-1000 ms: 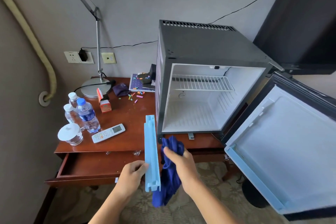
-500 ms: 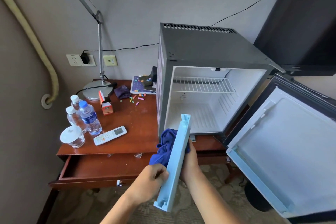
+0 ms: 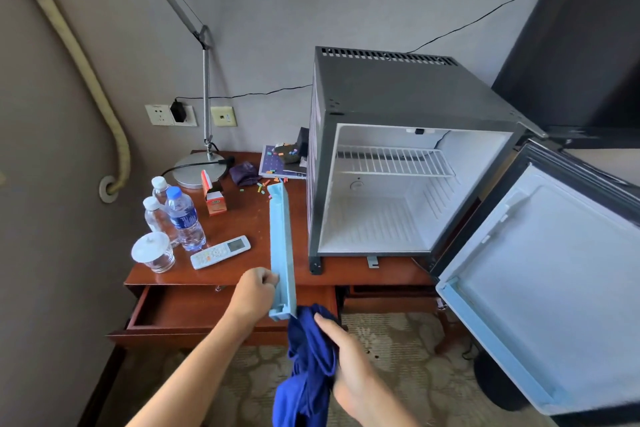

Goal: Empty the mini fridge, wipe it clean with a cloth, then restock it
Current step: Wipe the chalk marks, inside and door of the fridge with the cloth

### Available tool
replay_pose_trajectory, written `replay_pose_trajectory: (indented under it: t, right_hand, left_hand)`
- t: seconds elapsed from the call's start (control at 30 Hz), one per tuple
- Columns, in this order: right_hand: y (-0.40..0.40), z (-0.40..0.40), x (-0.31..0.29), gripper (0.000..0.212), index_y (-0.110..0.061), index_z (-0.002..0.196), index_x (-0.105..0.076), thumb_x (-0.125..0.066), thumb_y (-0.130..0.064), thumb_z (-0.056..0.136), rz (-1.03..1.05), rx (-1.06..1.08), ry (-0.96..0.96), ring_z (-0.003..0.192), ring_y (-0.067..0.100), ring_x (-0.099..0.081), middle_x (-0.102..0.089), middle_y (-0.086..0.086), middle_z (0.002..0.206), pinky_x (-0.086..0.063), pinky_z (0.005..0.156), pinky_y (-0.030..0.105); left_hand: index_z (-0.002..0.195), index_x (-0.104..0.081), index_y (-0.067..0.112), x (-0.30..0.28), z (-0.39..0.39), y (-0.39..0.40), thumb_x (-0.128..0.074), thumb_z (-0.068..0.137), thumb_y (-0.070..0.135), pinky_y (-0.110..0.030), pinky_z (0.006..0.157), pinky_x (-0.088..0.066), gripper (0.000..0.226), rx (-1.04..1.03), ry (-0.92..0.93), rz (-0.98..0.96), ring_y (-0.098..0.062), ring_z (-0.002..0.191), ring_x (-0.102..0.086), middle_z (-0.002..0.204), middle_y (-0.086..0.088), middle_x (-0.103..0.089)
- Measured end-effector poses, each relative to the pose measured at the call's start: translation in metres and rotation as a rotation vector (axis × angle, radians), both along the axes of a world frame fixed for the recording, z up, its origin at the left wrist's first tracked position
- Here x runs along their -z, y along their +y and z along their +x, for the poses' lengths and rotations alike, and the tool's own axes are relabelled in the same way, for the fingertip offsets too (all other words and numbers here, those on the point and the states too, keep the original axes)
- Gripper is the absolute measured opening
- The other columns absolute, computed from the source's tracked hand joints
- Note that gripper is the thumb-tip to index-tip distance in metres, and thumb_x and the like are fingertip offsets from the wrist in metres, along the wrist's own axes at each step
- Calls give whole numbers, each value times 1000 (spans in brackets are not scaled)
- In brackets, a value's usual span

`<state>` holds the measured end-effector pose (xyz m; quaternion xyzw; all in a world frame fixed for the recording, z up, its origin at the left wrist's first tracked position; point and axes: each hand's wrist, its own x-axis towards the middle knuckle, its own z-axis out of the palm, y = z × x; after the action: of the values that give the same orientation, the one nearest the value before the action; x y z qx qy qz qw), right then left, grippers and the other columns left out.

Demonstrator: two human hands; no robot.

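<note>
The grey mini fridge [image 3: 398, 94] stands on the wooden desk [image 3: 242, 218] with its door [image 3: 554, 281] swung wide to the right. Its white inside holds only a wire shelf [image 3: 391, 161]. My left hand [image 3: 254, 293] grips the lower part of a long light-blue door rail [image 3: 282, 246], held upright over the desk's front edge, left of the fridge. Just below the rail's lower end, my right hand [image 3: 349, 367] holds a dark blue cloth [image 3: 308, 367] that hangs down. Water bottles [image 3: 181, 218] stand at the desk's left end.
A lidded glass [image 3: 154, 253], a remote control [image 3: 220, 252], a small red box [image 3: 214, 196], a lamp base [image 3: 199, 168] and scattered coloured bits [image 3: 266, 185] lie on the desk. The left drawer [image 3: 187, 312] is pulled open. A dark monitor [image 3: 581, 55] stands behind the fridge door.
The blue rail swung from tilted right in front of the fridge to upright over the desk. My right hand dropped with the cloth from behind the rail to below its lower end.
</note>
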<state>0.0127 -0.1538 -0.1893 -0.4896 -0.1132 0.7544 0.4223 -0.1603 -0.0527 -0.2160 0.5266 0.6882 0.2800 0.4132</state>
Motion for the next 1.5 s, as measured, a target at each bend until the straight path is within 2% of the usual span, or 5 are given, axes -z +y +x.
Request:
replay_pose_trajectory:
  t: [0.47, 1.0, 1.3, 1.4, 1.5]
  right_hand:
    - [20, 16, 7, 19, -7, 88, -84, -71, -12, 75, 6, 148, 54, 91, 32, -77, -76, 20, 109, -60, 79, 41]
    - [14, 67, -10, 43, -8, 123, -74, -73, -27, 84, 36, 276, -120, 115, 28, -70, -72, 14, 124, -47, 111, 45]
    - [2, 127, -48, 24, -23, 104, -82, -81, -28, 81, 181, 463, -290, 114, 29, -70, -74, 11, 119, -50, 107, 51]
    - [10, 139, -63, 31, -21, 105, -80, -81, -28, 74, 202, 507, -322, 116, 34, -68, -74, 17, 118, -45, 111, 56]
    - [18, 141, -82, 30, -16, 105, -78, -77, -24, 76, 286, 502, -333, 109, 32, -70, -74, 17, 112, -52, 100, 46]
  left_hand:
    - [120, -71, -1, 123, -6, 125, -52, 102, 10, -39, 92, -54, 28, -78, 149, -278, -39, 114, -66, 120, -21, -71]
    - [101, -69, -10, 168, 1, 169, -72, 94, 22, -47, 80, -53, 33, -78, 511, -203, -49, 96, -67, 99, -32, -69]
    - [95, -66, 2, 121, 41, 86, -48, 102, 35, -61, 81, -57, 38, -369, 292, -50, -54, 84, -67, 88, -34, -66]
    - [114, -63, 22, 80, 106, -8, -66, 94, 15, -43, 77, -54, 21, 25, 5, 134, -40, 82, -68, 96, -16, -72]
    - [141, -45, 39, 65, 168, -63, -85, 79, 15, -34, 71, -58, 78, 605, -264, 66, -15, 91, -70, 119, 11, -64]
